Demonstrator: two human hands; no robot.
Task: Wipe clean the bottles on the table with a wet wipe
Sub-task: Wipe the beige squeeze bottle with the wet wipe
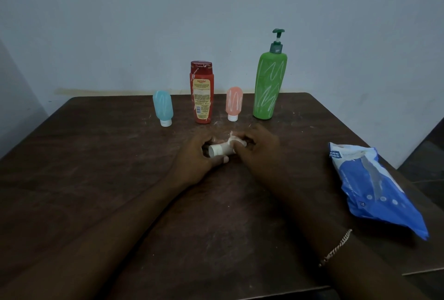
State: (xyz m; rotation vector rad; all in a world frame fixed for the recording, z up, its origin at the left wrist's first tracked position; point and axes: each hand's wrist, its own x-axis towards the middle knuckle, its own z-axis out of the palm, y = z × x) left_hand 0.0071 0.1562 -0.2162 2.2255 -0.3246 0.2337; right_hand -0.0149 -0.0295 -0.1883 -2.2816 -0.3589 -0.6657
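Dark table [96, 179]: both hands grip small white bottle [219, 150], wipe-wrapped.

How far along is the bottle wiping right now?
Nothing looks finished. In hand: left hand holds a small white bottle while right hand rubs it with a wipe. Left: blue tube, red bottle, pink tube, green pump bottle, all streaked white.
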